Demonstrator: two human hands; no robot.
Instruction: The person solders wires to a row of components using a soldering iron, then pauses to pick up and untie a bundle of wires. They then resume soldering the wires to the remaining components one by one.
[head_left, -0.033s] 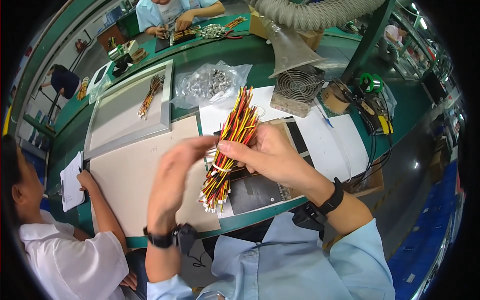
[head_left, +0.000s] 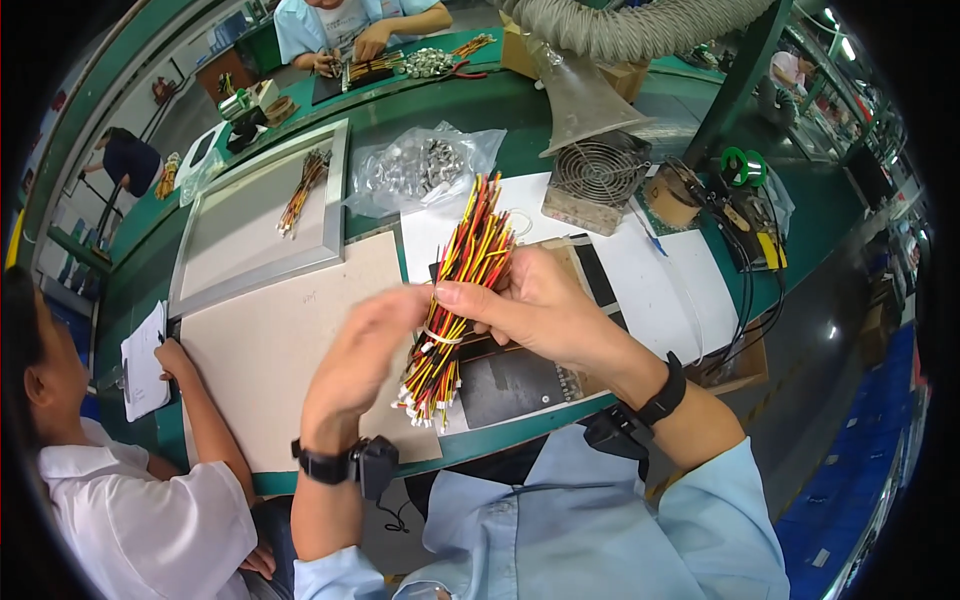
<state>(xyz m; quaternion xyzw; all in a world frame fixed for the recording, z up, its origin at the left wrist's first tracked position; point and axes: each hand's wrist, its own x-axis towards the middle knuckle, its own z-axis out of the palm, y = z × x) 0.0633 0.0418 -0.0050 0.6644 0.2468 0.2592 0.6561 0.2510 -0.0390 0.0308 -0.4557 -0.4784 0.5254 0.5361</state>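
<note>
Wire bundle (head_left: 472, 255) in red, yellow and black, with a pale tie (head_left: 443, 338) around it and white connectors (head_left: 425, 412) at its near end, tilts above the near middle of the green counter (head_left: 825, 205), gripped by the right hand (head_left: 540, 305). On its left side, the left hand (head_left: 365, 345) is blurred, fingertips touching or just beside the wires; whether it grips them I cannot tell. Farther off lie a clear bag (head_left: 480, 150) of silvery parts (head_left: 438, 168), a round-grilled fan (head_left: 598, 172) to its right and, to its left, a metal-framed panel (head_left: 336, 190) bearing another bundle (head_left: 300, 200).
</note>
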